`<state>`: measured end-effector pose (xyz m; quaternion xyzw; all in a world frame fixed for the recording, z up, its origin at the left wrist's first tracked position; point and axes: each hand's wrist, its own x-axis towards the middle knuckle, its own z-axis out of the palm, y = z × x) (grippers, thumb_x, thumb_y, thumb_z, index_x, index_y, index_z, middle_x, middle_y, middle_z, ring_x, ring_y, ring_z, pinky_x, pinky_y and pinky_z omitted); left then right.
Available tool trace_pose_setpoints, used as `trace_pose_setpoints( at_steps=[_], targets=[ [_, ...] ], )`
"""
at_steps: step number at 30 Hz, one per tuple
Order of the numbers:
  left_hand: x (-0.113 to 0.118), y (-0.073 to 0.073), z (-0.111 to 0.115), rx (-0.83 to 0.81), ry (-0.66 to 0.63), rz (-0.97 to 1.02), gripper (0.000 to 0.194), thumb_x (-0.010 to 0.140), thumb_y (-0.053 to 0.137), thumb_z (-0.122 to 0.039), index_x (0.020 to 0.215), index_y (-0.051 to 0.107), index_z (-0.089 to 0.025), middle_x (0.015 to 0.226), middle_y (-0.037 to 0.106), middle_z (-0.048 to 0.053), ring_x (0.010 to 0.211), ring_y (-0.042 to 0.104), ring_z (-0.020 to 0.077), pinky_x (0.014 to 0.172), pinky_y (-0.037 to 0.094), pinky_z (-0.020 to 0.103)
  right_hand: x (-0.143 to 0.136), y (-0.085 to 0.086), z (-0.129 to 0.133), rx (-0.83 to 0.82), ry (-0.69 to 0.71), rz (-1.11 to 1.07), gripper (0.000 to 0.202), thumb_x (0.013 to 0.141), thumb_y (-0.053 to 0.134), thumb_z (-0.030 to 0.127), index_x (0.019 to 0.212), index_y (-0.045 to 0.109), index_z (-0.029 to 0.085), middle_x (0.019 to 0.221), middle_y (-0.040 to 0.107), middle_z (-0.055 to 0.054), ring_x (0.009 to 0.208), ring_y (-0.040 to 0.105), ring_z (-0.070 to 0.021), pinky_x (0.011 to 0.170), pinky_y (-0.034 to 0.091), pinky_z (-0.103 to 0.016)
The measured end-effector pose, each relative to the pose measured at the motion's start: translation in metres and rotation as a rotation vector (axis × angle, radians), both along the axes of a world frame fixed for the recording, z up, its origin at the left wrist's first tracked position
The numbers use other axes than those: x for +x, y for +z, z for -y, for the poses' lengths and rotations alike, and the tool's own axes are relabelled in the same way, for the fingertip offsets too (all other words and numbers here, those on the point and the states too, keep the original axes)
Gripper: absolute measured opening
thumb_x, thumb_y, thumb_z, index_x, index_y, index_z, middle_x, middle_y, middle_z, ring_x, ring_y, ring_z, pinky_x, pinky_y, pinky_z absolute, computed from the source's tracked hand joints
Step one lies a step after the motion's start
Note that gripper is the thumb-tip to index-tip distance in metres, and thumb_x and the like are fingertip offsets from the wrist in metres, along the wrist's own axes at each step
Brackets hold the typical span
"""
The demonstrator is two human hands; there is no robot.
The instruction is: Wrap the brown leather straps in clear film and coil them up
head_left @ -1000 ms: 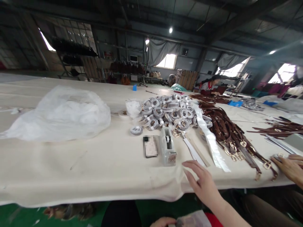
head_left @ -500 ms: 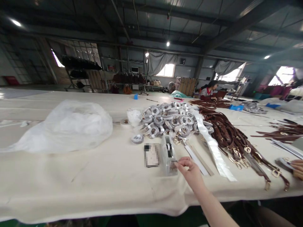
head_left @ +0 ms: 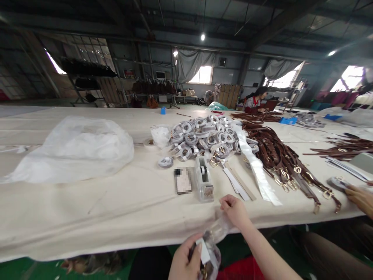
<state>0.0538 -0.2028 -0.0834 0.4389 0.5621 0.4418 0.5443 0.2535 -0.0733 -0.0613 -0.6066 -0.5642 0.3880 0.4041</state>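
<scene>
Low at the table's front edge, my left hand (head_left: 186, 258) is closed round a coiled strap (head_left: 210, 254) in clear plastic, with a white paper tag on it and a bit of gold metal showing. The loose end of the plastic wrap (head_left: 220, 228) reaches toward my right hand (head_left: 234, 210). Thumb and fingers of that hand are pinched together; whatever is between them is too small to make out. Just beyond it stands a clear tape dispenser (head_left: 204, 181), with a pixelated flat object (head_left: 183, 181) to its left.
Behind the dispenser lies a heap of wrapped coiled straps (head_left: 201, 136). Brown straps with gold buckles (head_left: 279, 159) spread to the right, beside a white strip (head_left: 259, 171). A big plastic bag (head_left: 78, 151) lies left. A co-worker's hand (head_left: 359, 196) touches a coil at right.
My right hand has left the tape dispenser and come down toward me, still pinched. My left hand has come into view with the wrapped strap. The view has tilted down slightly.
</scene>
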Motion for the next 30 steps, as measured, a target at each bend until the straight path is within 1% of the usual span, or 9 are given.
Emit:
trace_pose_setpoints(
  at_steps=[3, 5, 8, 10, 13, 16, 22, 26, 30],
  targets=[
    [0.000, 0.006, -0.009, 0.074, 0.087, -0.062, 0.047, 0.083, 0.060, -0.052, 0.113, 0.070, -0.017, 0.106, 0.073, 0.010, 0.099, 0.067, 0.0273, 0.091, 0.053, 0.037, 0.009, 0.013, 0.038, 0.036, 0.043, -0.020, 0.029, 0.079, 0.064, 0.048, 0.069, 0.062, 0.021, 0.061, 0.065, -0.001, 0.056, 0.052, -0.0167, 0.056, 0.039, -0.029],
    [0.004, 0.010, -0.012, 0.111, 0.114, -0.111, 0.044, 0.084, 0.059, -0.048, 0.113, 0.069, -0.017, 0.109, 0.073, 0.011, 0.101, 0.066, 0.0268, 0.096, 0.051, 0.038, 0.005, 0.018, 0.066, 0.013, 0.103, -0.146, 0.033, 0.081, 0.066, 0.051, 0.071, 0.062, 0.020, 0.062, 0.065, -0.001, 0.054, 0.052, -0.0152, 0.056, 0.040, -0.028],
    [0.013, 0.014, -0.014, 0.148, 0.105, -0.177, 0.040, 0.087, 0.054, -0.042, 0.115, 0.068, -0.016, 0.114, 0.071, 0.011, 0.106, 0.064, 0.0258, 0.103, 0.046, 0.040, -0.009, 0.017, 0.098, -0.132, 0.169, -0.428, 0.038, 0.078, 0.072, 0.053, 0.068, 0.059, 0.019, 0.056, 0.062, 0.000, 0.047, 0.048, -0.0110, 0.051, 0.038, -0.025],
    [0.019, 0.016, -0.012, 0.159, 0.086, -0.212, 0.038, 0.089, 0.051, -0.038, 0.117, 0.067, -0.017, 0.116, 0.070, 0.011, 0.108, 0.064, 0.0251, 0.103, 0.045, 0.039, -0.018, 0.011, 0.110, -0.226, 0.192, -0.571, 0.042, 0.075, 0.075, 0.054, 0.065, 0.056, 0.018, 0.052, 0.060, 0.002, 0.044, 0.044, -0.0088, 0.049, 0.035, -0.023],
    [0.025, 0.018, -0.009, 0.167, 0.075, -0.242, 0.037, 0.090, 0.050, -0.036, 0.118, 0.066, -0.018, 0.115, 0.070, 0.011, 0.106, 0.065, 0.0247, 0.101, 0.047, 0.039, -0.026, -0.002, 0.115, -0.308, 0.201, -0.662, 0.046, 0.071, 0.078, 0.056, 0.062, 0.054, 0.018, 0.048, 0.057, 0.004, 0.040, 0.040, -0.0066, 0.046, 0.029, -0.021],
    [0.026, 0.019, -0.006, 0.172, 0.078, -0.270, 0.037, 0.092, 0.049, -0.037, 0.119, 0.065, -0.018, 0.117, 0.070, 0.011, 0.106, 0.065, 0.0248, 0.100, 0.048, 0.039, -0.030, -0.012, 0.114, -0.376, 0.175, -0.641, 0.051, 0.065, 0.079, 0.061, 0.060, 0.052, 0.018, 0.044, 0.055, 0.004, 0.035, 0.037, -0.0051, 0.042, 0.024, -0.020],
    [0.026, 0.019, -0.001, 0.223, 0.118, -0.255, 0.037, 0.092, 0.050, -0.039, 0.117, 0.066, -0.017, 0.117, 0.069, 0.012, 0.106, 0.064, 0.0253, 0.099, 0.049, 0.039, -0.034, -0.016, 0.113, -0.428, 0.168, -0.577, 0.056, 0.061, 0.078, 0.067, 0.056, 0.049, 0.019, 0.040, 0.054, 0.005, 0.031, 0.036, -0.0048, 0.037, 0.020, -0.020],
    [0.027, 0.026, -0.003, 0.130, 0.139, -0.206, 0.039, 0.079, 0.066, -0.038, 0.111, 0.067, -0.016, 0.098, 0.073, 0.009, 0.084, 0.067, 0.0229, 0.083, 0.055, 0.035, -0.033, -0.013, 0.113, -0.427, 0.244, -0.598, 0.055, 0.063, 0.077, 0.067, 0.056, 0.053, 0.017, 0.043, 0.057, 0.003, 0.033, 0.040, -0.0053, 0.039, 0.026, -0.019],
    [0.024, 0.035, -0.009, 0.047, 0.183, -0.123, 0.043, 0.073, 0.071, -0.043, 0.103, 0.070, -0.013, 0.080, 0.071, 0.005, 0.068, 0.062, 0.0181, 0.066, 0.052, 0.027, -0.030, -0.008, 0.113, -0.425, 0.335, -0.624, 0.047, 0.065, 0.081, 0.058, 0.068, 0.065, 0.014, 0.058, 0.067, -0.001, 0.045, 0.051, -0.0075, 0.050, 0.040, -0.021]
  ],
)
